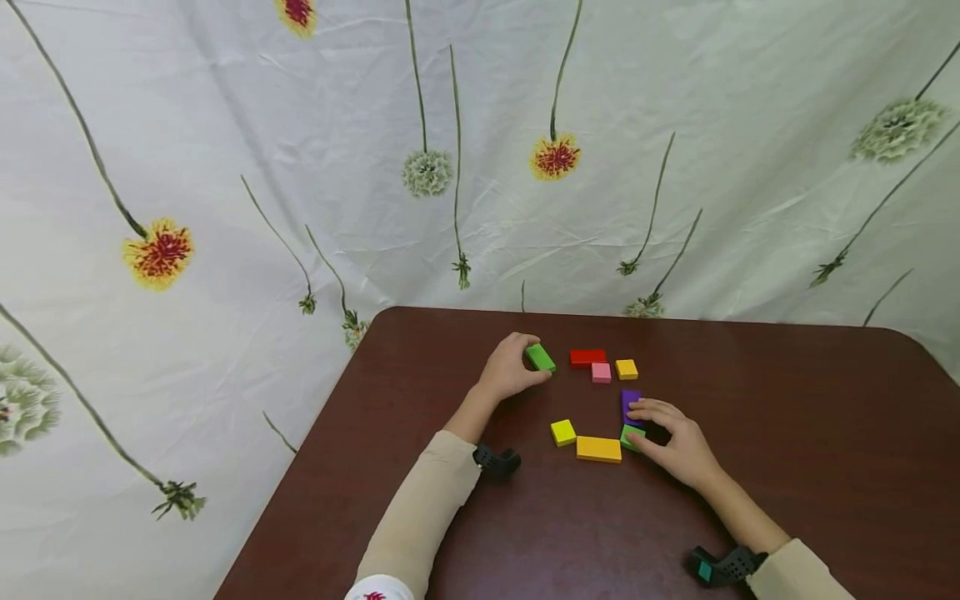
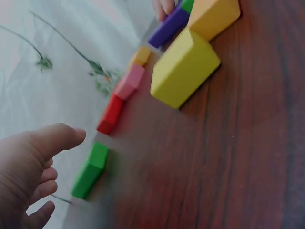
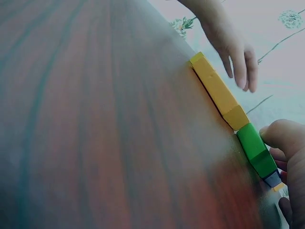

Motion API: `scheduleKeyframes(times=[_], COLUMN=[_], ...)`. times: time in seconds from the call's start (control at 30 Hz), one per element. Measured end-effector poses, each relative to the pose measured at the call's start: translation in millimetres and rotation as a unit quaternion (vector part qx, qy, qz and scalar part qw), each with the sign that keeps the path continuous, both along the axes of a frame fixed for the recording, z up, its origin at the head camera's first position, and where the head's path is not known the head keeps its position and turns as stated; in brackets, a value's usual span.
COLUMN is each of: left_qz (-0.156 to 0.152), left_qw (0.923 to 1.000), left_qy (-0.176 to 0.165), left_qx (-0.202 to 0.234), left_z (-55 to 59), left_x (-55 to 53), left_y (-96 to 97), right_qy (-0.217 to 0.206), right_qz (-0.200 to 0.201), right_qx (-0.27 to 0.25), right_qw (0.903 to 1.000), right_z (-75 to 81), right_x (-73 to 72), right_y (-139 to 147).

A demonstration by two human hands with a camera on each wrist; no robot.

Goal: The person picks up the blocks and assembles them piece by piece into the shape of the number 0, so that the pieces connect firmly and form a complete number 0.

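Observation:
In the head view, my left hand (image 1: 514, 367) is at the far side of the table, thumb and fingers spread around a green block (image 1: 540, 357). The left wrist view shows a gap between the thumb and this block. My right hand (image 1: 677, 442) reaches in from the right, its thumb at a small green block (image 1: 632, 437) and its fingertips at the purple block (image 1: 631, 407). Those two blocks stand end to end. An orange block (image 1: 598, 449) lies beside the small green one, with a yellow block (image 1: 563, 432) at its left end.
Along the far side lie a red block (image 1: 587, 357), a pink block (image 1: 601, 372) against it, and a small orange-yellow block (image 1: 627, 369). The dark brown table (image 1: 810, 433) ends at a floral cloth (image 1: 495, 208) behind. Both wrists wear black bands.

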State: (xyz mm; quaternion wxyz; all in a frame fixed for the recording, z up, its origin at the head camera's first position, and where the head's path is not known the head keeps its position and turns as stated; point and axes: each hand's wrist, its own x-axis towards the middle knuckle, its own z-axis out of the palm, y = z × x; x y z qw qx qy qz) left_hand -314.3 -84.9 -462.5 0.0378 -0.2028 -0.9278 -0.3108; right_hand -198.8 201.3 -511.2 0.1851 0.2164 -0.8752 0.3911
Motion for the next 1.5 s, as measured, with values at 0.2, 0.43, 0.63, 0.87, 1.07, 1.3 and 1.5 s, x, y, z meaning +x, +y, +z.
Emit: scheduleKeyframes(times=[0.2,0.43,0.63,0.87,1.07,1.3,1.5], left_qz=[0.019,0.038,0.036,-0.002,-0.058,-0.103,-0.118], left_qw=[0.9994,0.9985,0.9983,0.9987,0.9957,0.9921,0.9907], left_qy=[-0.024,-0.038,-0.046,-0.047,-0.064,-0.068,-0.067], left_qx=[-0.017,-0.006,0.011,0.022,0.035,0.023,0.012], left_z=[-10.4,-17.5,-16.3,-12.7,-10.3,-9.4,-10.1], left_x=[-9.8,-13.5,-11.6,-0.9,12.2,25.1,30.4], left_y=[3.5,3.8,2.4,1.1,0.3,2.3,3.5], right_qy=[-0.003,-0.004,-0.006,-0.016,-0.008,-0.004,-0.001], right_qz=[-0.007,0.000,0.000,-0.003,-0.002,-0.002,0.000], right_qx=[0.007,-0.007,-0.006,-0.001,0.001,0.004,-0.002], right_qw=[0.9999,1.0000,1.0000,0.9999,1.0000,1.0000,1.0000], right_z=[2.6,4.4,3.5,3.0,2.1,1.7,2.0], right_x=[0.6,2.4,1.8,2.1,0.8,0.1,1.0], right_y=[0,-3,-3,-3,-1,0,-1])
